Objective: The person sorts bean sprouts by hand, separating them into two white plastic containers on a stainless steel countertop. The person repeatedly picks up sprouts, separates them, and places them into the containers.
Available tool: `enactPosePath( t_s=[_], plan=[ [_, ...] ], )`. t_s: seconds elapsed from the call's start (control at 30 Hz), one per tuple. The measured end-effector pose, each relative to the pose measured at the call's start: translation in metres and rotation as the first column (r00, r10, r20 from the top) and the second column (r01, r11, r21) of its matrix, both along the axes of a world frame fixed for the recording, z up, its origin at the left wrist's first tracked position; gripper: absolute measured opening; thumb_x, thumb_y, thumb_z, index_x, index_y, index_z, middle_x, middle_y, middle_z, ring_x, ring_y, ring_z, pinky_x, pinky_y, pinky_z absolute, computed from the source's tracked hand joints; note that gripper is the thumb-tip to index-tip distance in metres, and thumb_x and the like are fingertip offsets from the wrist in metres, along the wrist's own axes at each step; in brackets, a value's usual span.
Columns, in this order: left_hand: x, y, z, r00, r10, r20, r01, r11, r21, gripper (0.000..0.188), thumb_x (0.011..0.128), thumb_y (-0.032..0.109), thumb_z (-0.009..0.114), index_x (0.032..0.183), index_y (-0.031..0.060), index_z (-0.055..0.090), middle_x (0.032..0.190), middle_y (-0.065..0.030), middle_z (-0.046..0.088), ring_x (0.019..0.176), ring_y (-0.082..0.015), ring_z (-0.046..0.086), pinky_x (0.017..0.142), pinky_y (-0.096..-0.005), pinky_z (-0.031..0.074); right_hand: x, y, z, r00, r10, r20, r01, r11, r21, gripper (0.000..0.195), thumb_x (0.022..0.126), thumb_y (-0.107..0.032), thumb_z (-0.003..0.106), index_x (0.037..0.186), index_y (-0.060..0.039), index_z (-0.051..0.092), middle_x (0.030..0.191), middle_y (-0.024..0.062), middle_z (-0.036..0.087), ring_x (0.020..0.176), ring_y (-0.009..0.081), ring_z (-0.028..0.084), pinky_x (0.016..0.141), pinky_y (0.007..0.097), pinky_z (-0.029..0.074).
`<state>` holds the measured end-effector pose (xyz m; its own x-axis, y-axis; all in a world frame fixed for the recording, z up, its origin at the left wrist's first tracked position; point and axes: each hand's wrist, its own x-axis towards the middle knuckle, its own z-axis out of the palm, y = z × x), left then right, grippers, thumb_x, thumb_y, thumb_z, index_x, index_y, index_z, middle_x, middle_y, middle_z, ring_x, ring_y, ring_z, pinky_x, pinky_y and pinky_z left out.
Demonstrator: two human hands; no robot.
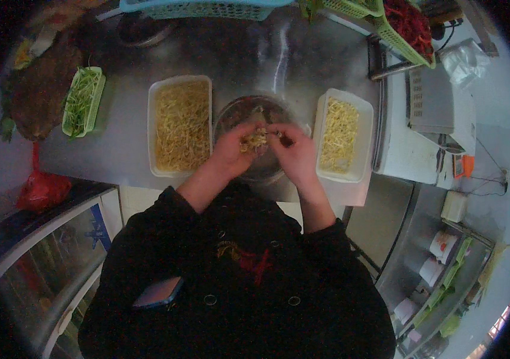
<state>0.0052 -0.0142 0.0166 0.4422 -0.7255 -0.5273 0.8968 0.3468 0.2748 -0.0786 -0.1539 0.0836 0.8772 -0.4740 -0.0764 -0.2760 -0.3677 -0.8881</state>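
A small bunch of bean sprouts [253, 142] rests in my left hand [233, 150], its fingers curled around it. My right hand [297, 150] is close beside it, thumb and forefinger pinched at the bunch's edge on what looks like a single sprout, blurred and small. Both hands are above a round metal bowl [226, 117], whose contents are dim and partly hidden by them. Left of the bowl stands a white plastic tub [151, 130] full of brownish-yellow bean sprouts [183, 125]. To its right, another white tub [365, 139] contains paler yellow sprouts [339, 132].
The tubs stand on a metal worktable [120, 152]. A green basket of cut greens [81, 101] lies at left, with a red plastic bag [41, 190] beyond. A blue basket [205, 11] spans the far edge. Right are a basket of red peppers [410, 33] and a microwave oven [434, 101].
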Motion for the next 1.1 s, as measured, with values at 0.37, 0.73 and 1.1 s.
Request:
enactPosePath(
  t_s=[0.37,0.73,1.1],
  plan=[
    [-0.012,-0.01,0.009,1.0,-0.002,0.017,0.002,0.999,-0.034,0.025,0.097,0.018,0.053,0.114,0.0039,0.064,0.112,-0.0102,0.066,0.105,-0.0257,0.064,0.092,-0.0439,0.052,-0.014,-0.02,0.017,0.987,-0.016,-0.163,0.08,0.913,0.399,0.012,0.09,-0.008,0.067,0.099,-0.0016,0.07,0.091,0.004,0.07,0.083,0.0111,0.065,0.075,0.0259,0.051],
    [-0.033,-0.003,0.046,0.961,-0.12,0.248,0.114,0.993,0.039,0.02,0.094,0.013,0.06,0.11,0.001,0.062,0.105,-0.0106,0.066,0.097,-0.0222,0.064,0.084,-0.0383,0.053,-0.044,-0.035,0.003,0.996,0.077,0.04,-0.086,0.9,0.427,0.017,0.088,-0.014,0.07,0.101,-0.0041,0.071,0.086,0.0048,0.07,0.081,0.0095,0.063,0.071,0.0268,0.051],
    [-0.02,0.025,0.059,0.933,-0.244,0.266,0.22,0.969,0.116,0.009,0.092,0.013,0.062,0.096,0.0051,0.062,0.094,-0.0052,0.063,0.089,-0.0183,0.064,0.078,-0.0349,0.052,-0.042,0.004,0.029,0.995,0.101,0.004,-0.085,0.82,0.565,0.01,0.089,-0.003,0.066,0.098,-0.0002,0.067,0.091,0.0037,0.068,0.078,0.0114,0.064,0.071,0.0255,0.052]
  ],
)
